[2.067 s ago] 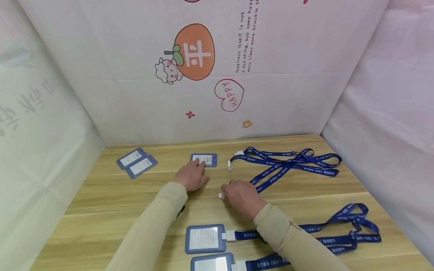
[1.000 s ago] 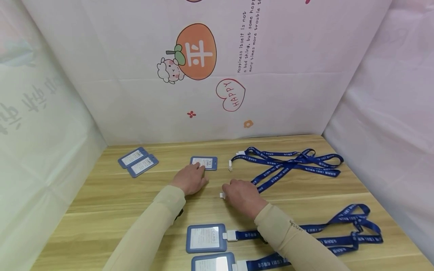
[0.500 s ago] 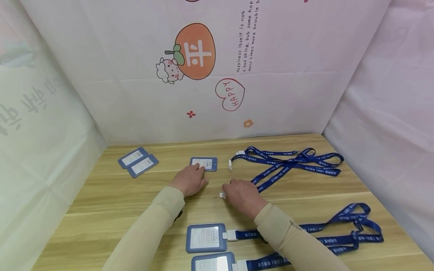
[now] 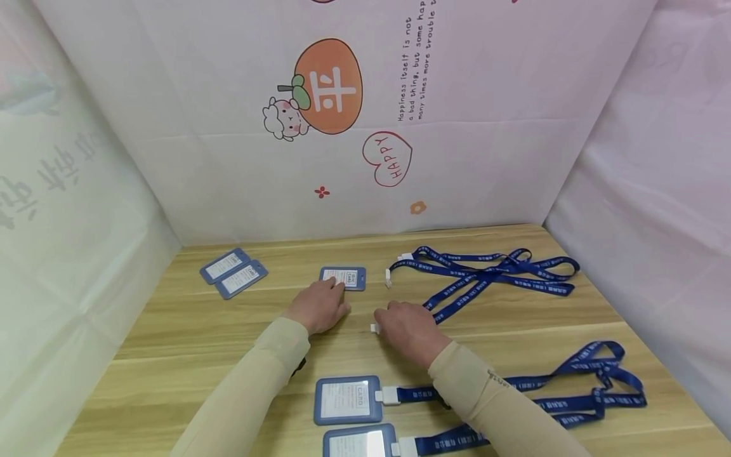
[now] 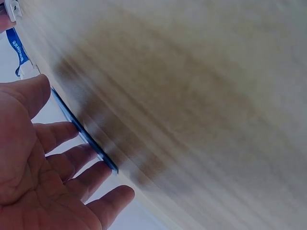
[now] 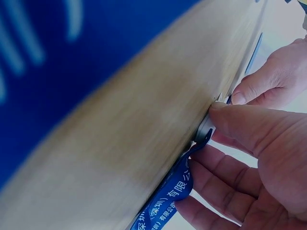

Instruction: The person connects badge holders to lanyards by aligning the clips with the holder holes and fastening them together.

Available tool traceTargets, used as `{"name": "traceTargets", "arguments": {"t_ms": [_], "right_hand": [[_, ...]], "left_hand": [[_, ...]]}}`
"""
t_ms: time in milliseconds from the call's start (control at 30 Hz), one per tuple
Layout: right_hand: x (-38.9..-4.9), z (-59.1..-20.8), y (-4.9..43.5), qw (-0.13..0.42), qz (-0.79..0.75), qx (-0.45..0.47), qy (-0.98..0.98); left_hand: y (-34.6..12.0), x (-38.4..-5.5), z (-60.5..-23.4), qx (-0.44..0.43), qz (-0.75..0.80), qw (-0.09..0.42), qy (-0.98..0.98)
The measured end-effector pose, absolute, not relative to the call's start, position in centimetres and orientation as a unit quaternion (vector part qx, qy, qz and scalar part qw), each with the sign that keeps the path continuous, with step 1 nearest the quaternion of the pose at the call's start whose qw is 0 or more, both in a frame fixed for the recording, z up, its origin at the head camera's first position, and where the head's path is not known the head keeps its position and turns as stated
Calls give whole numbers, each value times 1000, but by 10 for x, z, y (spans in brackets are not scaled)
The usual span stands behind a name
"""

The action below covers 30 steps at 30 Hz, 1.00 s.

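Observation:
My left hand (image 4: 317, 307) reaches over the table with its fingertips on a blue badge holder (image 4: 357, 279) that lies flat. In the left wrist view the fingers extend to the edge of that badge holder (image 5: 72, 115), with the thumb apart from it. To the right, my right hand (image 4: 410, 333) pinches the end of a blue lanyard (image 4: 457, 306) at its white clip (image 4: 374, 328). The right wrist view has thumb and index finger on the clip (image 6: 205, 128), while the lanyard's printed strap (image 6: 168, 203) hangs beside the other fingers.
Two badge holders (image 4: 241, 279) lie side by side at the back left. More blue lanyards (image 4: 508, 276) with white clips lie crossed at the back right. In front, two badge holders (image 4: 347, 400) are joined to lanyards (image 4: 571, 405), partly under my right forearm. Printed cloth (image 4: 485, 158) walls the table.
My left hand has slid the badge holder slightly toward me across the table. My right hand stays in place with the lanyard clip.

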State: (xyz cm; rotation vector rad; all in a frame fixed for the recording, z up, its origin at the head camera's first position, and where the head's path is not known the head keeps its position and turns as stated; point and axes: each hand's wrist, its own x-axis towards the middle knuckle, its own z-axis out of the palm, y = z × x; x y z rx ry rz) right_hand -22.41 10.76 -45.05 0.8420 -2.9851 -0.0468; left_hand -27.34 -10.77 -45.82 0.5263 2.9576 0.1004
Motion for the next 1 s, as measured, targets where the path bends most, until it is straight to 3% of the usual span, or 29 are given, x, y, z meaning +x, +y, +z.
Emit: {"name": "traceTargets", "arguments": {"t_ms": [1000], "right_hand": [[-223,-449,108,13,-12,264,-964]], "left_hand": [[-106,-252,-451,190,36,54,980]]}}
